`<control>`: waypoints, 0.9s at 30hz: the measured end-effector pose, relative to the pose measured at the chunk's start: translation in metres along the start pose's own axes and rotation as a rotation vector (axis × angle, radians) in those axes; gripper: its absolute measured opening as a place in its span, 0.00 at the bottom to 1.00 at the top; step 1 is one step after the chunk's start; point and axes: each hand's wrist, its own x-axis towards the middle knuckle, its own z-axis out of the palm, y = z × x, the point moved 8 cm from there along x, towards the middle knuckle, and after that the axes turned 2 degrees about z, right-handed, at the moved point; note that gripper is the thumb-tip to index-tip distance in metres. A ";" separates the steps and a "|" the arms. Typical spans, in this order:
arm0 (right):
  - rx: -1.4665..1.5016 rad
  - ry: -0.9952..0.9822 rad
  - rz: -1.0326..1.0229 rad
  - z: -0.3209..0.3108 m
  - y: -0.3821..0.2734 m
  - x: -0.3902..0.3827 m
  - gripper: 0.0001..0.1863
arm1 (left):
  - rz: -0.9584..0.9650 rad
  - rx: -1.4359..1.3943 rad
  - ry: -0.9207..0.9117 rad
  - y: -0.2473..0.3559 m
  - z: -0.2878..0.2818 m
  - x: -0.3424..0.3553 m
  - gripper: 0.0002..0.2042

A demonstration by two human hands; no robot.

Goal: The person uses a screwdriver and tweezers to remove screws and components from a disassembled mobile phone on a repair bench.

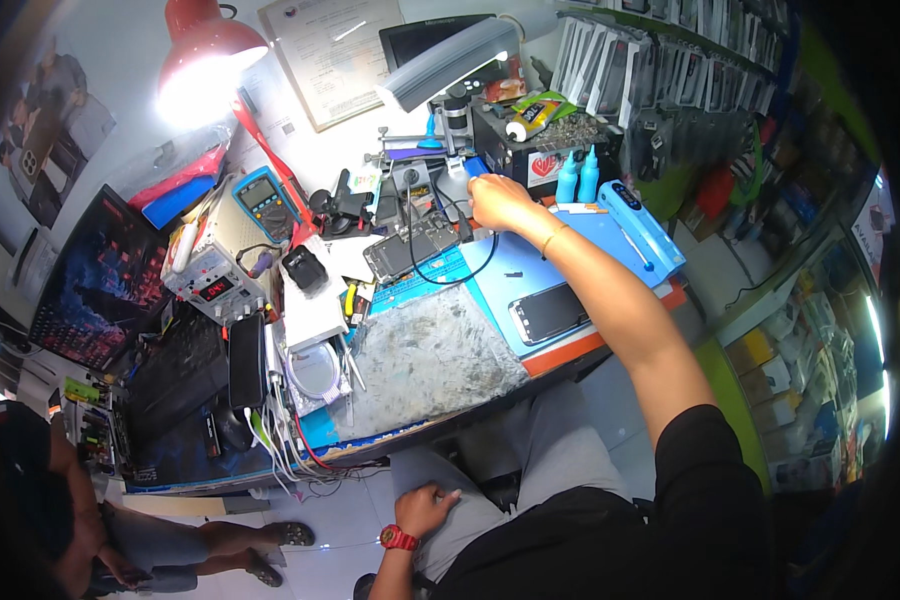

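My right hand reaches over the bench with its fingers closed at a small blue object, mostly hidden by the hand. A black cable loops down below that hand. Left of the cable lies an opened phone body, with another dark phone part beside it. A dark phone screen lies on the blue mat, under my right forearm. My left hand, with a red watch on its wrist, rests on my thigh, fingers curled and no object showing.
A lit red lamp and a long lamp hang over the bench. Left stand a power supply, a blue multimeter and a monitor. Two blue bottles stand behind my right arm. Another person is at lower left.
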 end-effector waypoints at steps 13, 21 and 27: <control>0.078 -0.073 -0.379 0.012 -0.075 -0.016 0.34 | -0.013 0.000 -0.004 -0.006 0.007 0.001 0.26; 0.036 -0.247 -0.524 0.036 -0.113 -0.015 0.46 | 0.028 -0.019 -0.038 -0.005 0.008 0.001 0.30; -0.029 -0.231 -0.552 0.029 -0.121 -0.010 0.48 | 0.041 -0.022 -0.038 -0.005 0.010 0.003 0.29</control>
